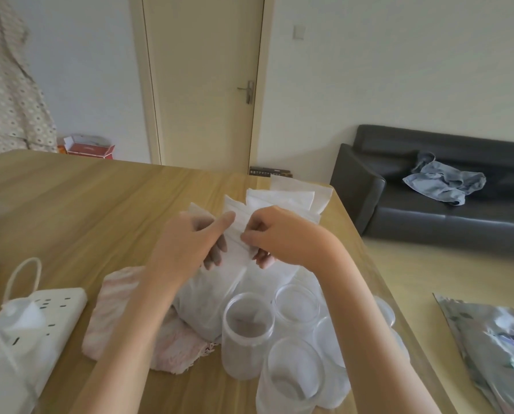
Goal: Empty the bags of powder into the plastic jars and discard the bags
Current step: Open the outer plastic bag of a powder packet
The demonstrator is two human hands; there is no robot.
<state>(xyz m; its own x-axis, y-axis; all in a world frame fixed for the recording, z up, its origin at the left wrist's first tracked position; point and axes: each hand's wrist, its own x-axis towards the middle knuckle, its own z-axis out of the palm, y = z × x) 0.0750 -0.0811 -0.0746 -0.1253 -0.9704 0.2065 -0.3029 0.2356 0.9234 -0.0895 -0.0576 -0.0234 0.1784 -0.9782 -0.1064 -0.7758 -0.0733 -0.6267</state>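
Hands together over the wooden table [100,198]: left hand [190,243] and right hand [282,234] both pinch the top of a white powder bag [235,243], held upright just behind the clear plastic jars [248,333], open-mouthed, clustered near the table's edge.

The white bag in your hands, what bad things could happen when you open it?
Both hands, left hand and right hand, pinch the top of the white bag above the table, not over a jar. If it rips suddenly, powder may spill on the wood or the pink cloth. The open jars crowd close below the wrists, so an arm might knock one over. Powder could also reach the power strip nearby.
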